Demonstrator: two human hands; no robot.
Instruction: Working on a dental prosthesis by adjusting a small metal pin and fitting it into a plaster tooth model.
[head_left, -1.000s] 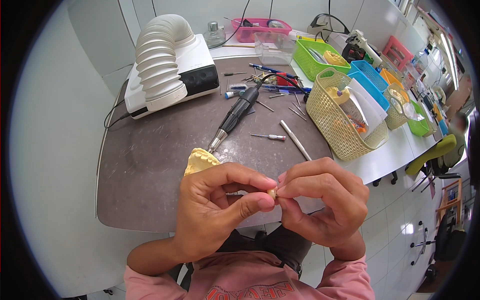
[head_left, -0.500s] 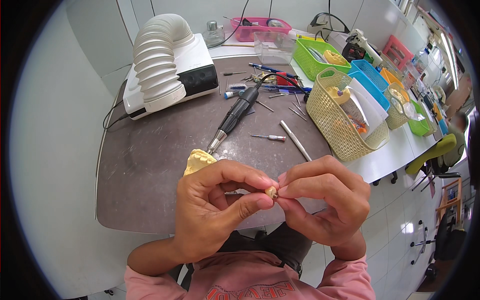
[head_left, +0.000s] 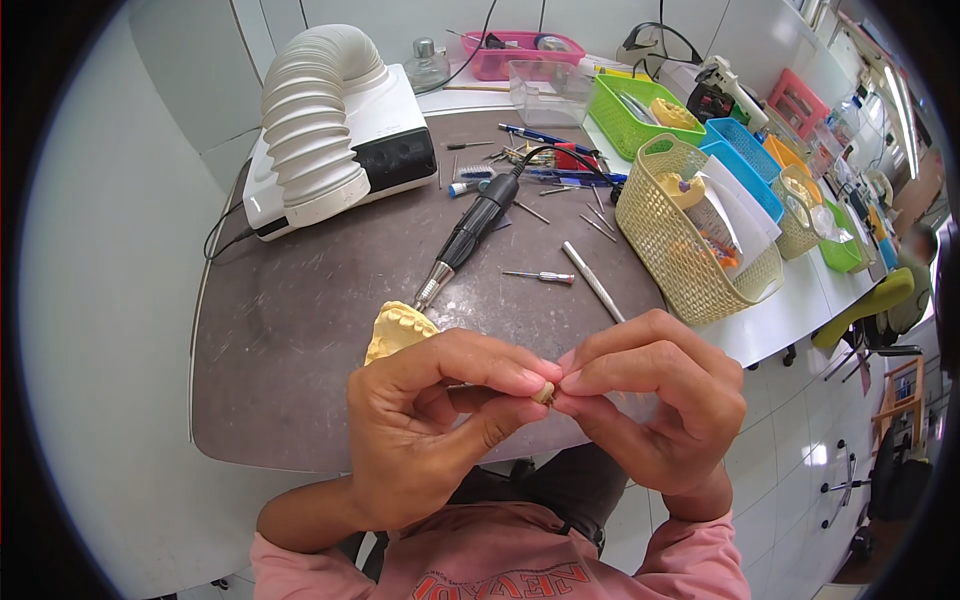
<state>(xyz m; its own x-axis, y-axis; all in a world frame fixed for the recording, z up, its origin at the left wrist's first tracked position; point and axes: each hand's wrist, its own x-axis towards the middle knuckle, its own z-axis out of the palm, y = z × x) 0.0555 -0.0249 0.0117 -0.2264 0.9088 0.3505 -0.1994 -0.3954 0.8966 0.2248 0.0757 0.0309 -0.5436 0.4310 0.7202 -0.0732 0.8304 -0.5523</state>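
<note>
Hands (head_left: 412, 425) around tiny, cream-coloured piece (head_left: 544, 393)

Grey-brown worktop (head_left: 290, 360) under & beyond the fingers (head_left: 525, 380), surface scuffed, front edge rounded. Plain wht wall (head_left: 110, 300) far L of fingers; wht panelled wall (head_left: 400, 18) at back, w/ visible seams. Wht side counter (head_left: 748, 335) runs off R. Below R of fingers: pale tiled floor (head_left: 765, 490), w/ a glare spot. Far R: grn chair (head_left: 868, 308), bright light strip (head_left: 900, 115) above.
</note>
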